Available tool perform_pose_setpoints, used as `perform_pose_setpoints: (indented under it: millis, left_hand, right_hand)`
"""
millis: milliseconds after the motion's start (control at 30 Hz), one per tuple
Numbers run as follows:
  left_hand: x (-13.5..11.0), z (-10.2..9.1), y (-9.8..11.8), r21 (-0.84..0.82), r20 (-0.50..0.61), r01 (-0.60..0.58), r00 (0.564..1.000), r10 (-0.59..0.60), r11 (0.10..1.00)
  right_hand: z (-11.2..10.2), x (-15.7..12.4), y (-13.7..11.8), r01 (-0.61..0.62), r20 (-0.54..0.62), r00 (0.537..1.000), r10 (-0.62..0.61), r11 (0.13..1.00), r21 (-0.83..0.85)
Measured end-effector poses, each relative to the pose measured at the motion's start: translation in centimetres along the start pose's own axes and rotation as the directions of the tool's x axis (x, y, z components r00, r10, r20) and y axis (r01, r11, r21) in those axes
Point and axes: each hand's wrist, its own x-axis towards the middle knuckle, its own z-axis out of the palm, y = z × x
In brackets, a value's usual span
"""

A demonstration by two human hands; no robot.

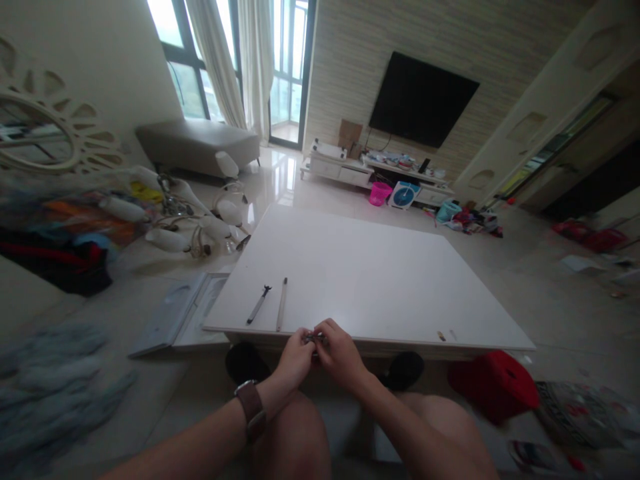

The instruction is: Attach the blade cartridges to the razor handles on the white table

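At the near edge of the white table [360,273], my left hand [298,353] and my right hand [342,353] meet with fingers closed. Between their fingertips is a small shiny metallic object [315,339], mostly covered and too small to name. A brown-strapped watch [251,410] is on my left wrist. To the left on the tabletop lie a grey pen-like tool with a dark forked tip [257,307] and a slim pale stick with a dark end [282,305]. A tiny brownish piece [441,336] rests near the table's right front corner.
Left of the table, a lamp with several white shades [215,228] stands on the floor, and an open flat box [193,310] lies beside the table. A red cap-like item [497,387] is at my right. Beyond are a pink bin [380,193] and a low TV cabinet [345,175].
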Motion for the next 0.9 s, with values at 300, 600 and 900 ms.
perform_pose_setpoints:
  millis: [300,600,900]
  left_hand:
    - [0.13,-0.18,-0.16,0.036,-0.005,-0.010,1.000,0.010,0.999]
    - [0.51,-0.40,-0.62,0.051,0.008,-0.018,1.000,0.018,0.999]
    - [0.58,-0.47,-0.79,0.048,0.008,-0.041,0.999,0.041,0.998]
  right_hand:
    - [0.07,0.02,0.04,0.006,-0.001,1.000,-0.006,1.000,0.001]
    - [0.06,-0.08,0.04,0.010,0.000,1.000,-0.010,1.000,-0.010]
    - [0.19,-0.09,0.12,0.011,-0.003,1.000,-0.011,1.000,-0.029]
